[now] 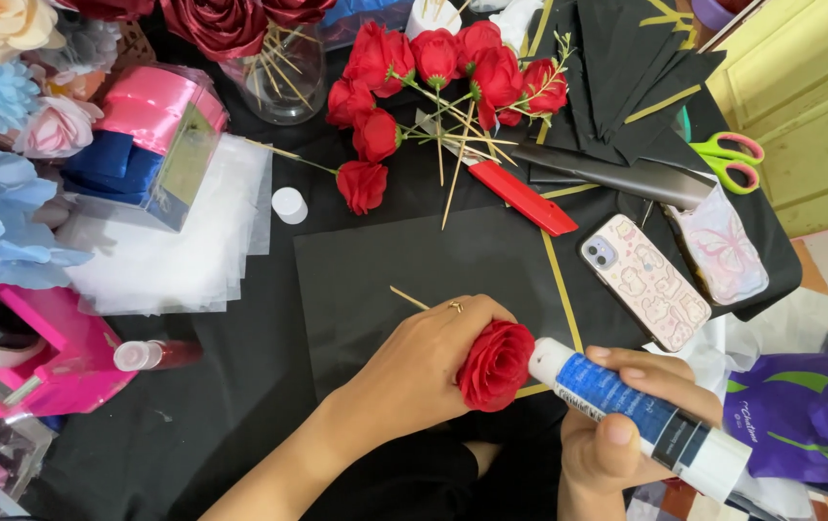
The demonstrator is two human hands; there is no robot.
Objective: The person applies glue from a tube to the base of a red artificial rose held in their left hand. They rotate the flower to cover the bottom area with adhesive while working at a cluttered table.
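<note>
Red rose (496, 365) gripped by left hand (428, 362); right hand (626, 425) presses glue tube (631, 410) nozzle against it.

A flower-craft worktable: red fabric roses on sticks (433, 87), ribbon rolls (149, 116) left of them, scissors (734, 159) right.

Your black-draped surface (240, 405) carries a black paper sheet (404, 270) edged in gold, a cluster of red fabric roses (433, 72) on wooden sticks, a red cutter (520, 198), a patterned phone (646, 280), green-handled scissors (734, 159), a white cap (289, 205) and white tissue sheets (178, 256).
</note>
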